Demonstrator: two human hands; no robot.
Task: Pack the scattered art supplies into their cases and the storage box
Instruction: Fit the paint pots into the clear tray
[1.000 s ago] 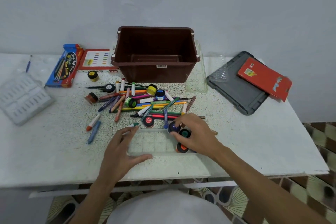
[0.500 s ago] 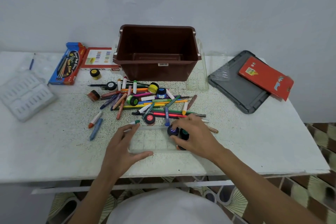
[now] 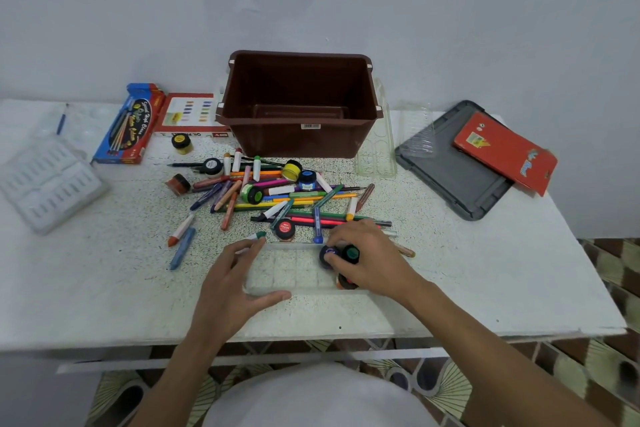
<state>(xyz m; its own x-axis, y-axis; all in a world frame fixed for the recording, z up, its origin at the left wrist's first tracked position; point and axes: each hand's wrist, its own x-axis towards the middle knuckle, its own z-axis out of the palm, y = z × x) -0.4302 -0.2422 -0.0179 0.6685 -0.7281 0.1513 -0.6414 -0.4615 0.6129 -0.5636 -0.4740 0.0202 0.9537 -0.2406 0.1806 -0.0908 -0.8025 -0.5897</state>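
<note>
– White speckled table (image 3: 104,288) against a pale wall, as the head camera sees it. What stands at the back?

– A brown storage box (image 3: 299,104), open at the top. To its right lies a grey lid (image 3: 446,170) with a red packet (image 3: 502,149) resting on it. To its left are a blue brush box (image 3: 126,125) and, nearer the edge, a white tray (image 3: 52,184).

– And the loose supplies?

– Crayons, pens and pencils lie in a heap (image 3: 277,194) just in front of the box, with small paint jars among them. A red-lidded jar (image 3: 284,229) sits at the heap's near edge.

– Where is the case?

– A clear tray (image 3: 287,267) with square compartments lies close to the person, between the two hands.

– The left hand (image 3: 232,281)?

– Spread at the clear tray's left end, with the thumb on the near rim and the fairly straight fingers reaching to the far rim.

– The right hand (image 3: 367,260)?

– Curled over the right end, fingertips pinching a purple-lidded jar (image 3: 327,255). A green-lidded jar (image 3: 351,253) touches it. An orange-lidded jar (image 3: 346,282) shows partly under the palm. Whether the purple one sits fully in a compartment, I cannot tell.
</note>
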